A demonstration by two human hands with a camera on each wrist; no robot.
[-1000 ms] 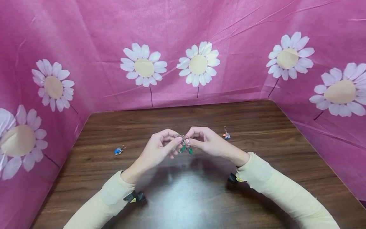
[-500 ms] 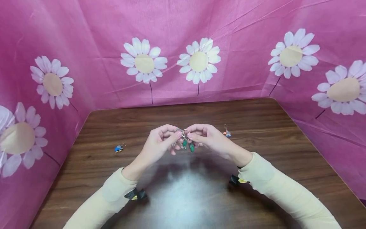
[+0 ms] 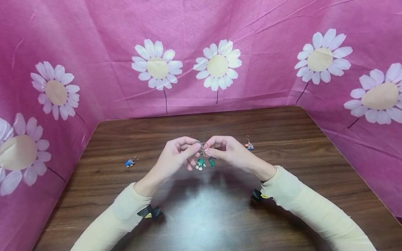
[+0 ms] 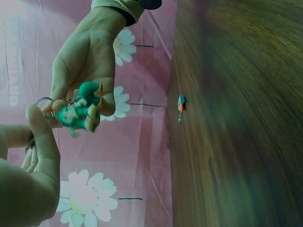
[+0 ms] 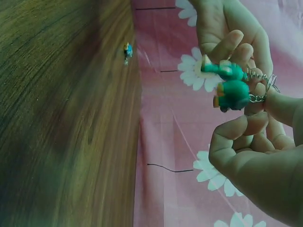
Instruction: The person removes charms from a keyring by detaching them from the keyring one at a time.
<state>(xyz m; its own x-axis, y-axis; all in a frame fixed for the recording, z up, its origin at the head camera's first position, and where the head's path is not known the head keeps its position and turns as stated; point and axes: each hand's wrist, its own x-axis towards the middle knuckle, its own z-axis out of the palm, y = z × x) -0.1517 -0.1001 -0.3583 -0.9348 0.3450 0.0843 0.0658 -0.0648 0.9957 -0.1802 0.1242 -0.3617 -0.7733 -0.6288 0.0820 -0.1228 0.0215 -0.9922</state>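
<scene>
Two green figurine keychains hang between the hands above the table's middle. In the head view the left hand (image 3: 174,155) pinches the metal ring of the left keychain (image 3: 200,164), a green figure with pale feet. Thumb and fingertips of the right hand (image 3: 230,155) pinch the ring (image 3: 205,146) of the right keychain (image 3: 212,162), which is partly hidden by fingers. The rings overlap at the fingertips; whether they are linked I cannot tell. In the right wrist view, one figure (image 5: 233,94) hangs on a link chain and the other (image 5: 227,71) on a coiled spring.
A blue figurine keychain (image 3: 130,162) lies on the wooden table (image 3: 110,198) at left. Another keychain, grey, orange and blue (image 3: 249,145), lies beyond the right hand. Pink cloth with daisies (image 3: 188,21) walls the back and both sides.
The green figures have swung beneath the rings, and the left one has turned to show its pale feet. The hands stay close together, still pinching the rings. The head view has tilted slightly.
</scene>
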